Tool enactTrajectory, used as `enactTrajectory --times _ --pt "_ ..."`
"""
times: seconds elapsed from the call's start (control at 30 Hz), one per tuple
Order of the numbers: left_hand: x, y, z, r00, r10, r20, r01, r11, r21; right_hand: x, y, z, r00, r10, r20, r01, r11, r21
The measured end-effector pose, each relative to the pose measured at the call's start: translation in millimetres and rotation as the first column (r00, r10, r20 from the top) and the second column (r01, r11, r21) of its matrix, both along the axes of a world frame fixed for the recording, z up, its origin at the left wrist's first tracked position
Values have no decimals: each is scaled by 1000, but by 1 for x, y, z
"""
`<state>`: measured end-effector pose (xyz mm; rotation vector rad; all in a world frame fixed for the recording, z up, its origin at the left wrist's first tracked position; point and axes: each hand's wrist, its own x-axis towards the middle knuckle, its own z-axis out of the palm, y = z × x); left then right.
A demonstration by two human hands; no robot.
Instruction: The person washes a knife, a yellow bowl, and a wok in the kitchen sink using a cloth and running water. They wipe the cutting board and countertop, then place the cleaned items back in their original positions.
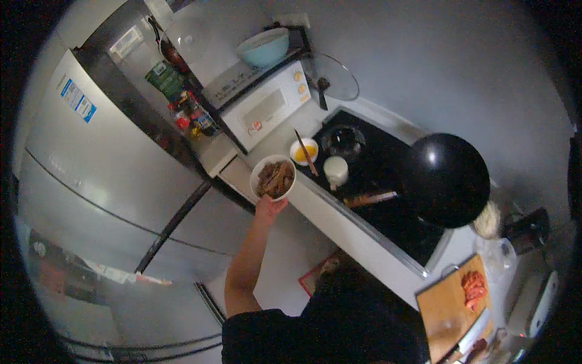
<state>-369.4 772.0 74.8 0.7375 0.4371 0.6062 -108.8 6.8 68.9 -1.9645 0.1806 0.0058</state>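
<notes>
My left hand [270, 205] grips the rim and side of a white bowl [253, 184] that holds brown sliced food [276, 178], perhaps soaked mushrooms or meat. The bowl is over the counter's left edge. Just beyond it stands a small white bowl [293, 159] with yellow liquid, likely beaten egg, and chopsticks [305, 152] laid across it. A white lidded jar [336, 170] and a clear glass bowl [346, 141] are on the black hob [386, 227]. My right hand is out of view.
A black wok [448, 179] covers the hob's right part. A wooden cutting board [439, 309] at lower right bears red sliced food [474, 289] and a cleaver [473, 331]. A white toaster oven [268, 109] stands behind, and a silver refrigerator [91, 159] rises at left.
</notes>
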Motion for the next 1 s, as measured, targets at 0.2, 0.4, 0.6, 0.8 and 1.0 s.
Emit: enactTrajectory --times 0.2,0.4,0.6,0.8,1.0 --pt "36 119 -52 987 143 -75 -144 989 -12 -29 36 12 990 -139 10 139 983 -117" --pt "57 186 -95 981 155 -116 -161 986 -45 -96 19 21 955 -296 23 294 932 -214" --pt "75 210 -109 977 199 -75 -210 961 -181 -207 -45 24 894 -438 94 447 863 -234" --pt "59 272 -126 981 -93 167 134 959 -249 -245 -53 25 918 -394 -46 383 910 -156" --pt "52 230 -112 928 -104 -358 145 986 89 -245 -19 78 903 -426 -49 388 860 -331"
